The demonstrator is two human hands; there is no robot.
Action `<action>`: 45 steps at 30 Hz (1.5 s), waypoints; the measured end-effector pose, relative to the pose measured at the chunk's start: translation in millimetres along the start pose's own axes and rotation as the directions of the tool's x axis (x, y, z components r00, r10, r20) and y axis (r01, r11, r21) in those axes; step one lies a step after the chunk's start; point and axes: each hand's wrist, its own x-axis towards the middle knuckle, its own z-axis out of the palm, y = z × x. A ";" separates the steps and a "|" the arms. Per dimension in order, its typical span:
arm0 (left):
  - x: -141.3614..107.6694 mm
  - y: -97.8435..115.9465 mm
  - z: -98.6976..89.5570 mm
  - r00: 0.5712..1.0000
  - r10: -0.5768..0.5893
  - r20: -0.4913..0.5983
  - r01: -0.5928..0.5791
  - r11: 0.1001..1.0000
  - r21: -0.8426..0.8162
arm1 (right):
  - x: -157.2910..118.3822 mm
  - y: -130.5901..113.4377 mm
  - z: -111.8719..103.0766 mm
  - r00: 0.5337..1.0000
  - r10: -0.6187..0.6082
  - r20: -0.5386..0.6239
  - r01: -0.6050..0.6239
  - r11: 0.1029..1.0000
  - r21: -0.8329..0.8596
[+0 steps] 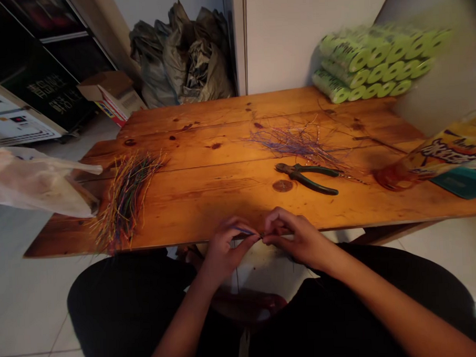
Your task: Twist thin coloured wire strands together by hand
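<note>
Thin blue wire (244, 230), one length: held just over the near edge of the worktop (207, 188), between the two hands. Left hand (229, 247): thumb and forefinger pinching the wire, its shaft slanting back across the fingers. Right hand (293, 234): thumb and forefinger pressed together beside the left fingertips, pinching what seems to be the wire's end, though it is too small to be certain. Pliers (307, 178), dark green handles, spread: flat on the wood beyond the right hand. Loose wire pile (292, 144), purplish and coppery, tangled: just behind the pliers. Wire bundle (128, 196), multicoloured: left end, strands overhanging the near edge. Translucent bag (33, 179): beside the bundle. Green-wrapped rolls (375, 67), stacked: far right corner.
</note>
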 end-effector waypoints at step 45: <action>1.1 4.2 -1.9 0.984 0.134 -0.115 -0.132 0.991 0.028 | -7.9 -5.8 2.0 0.976 -0.203 -0.077 0.182 0.959 -0.218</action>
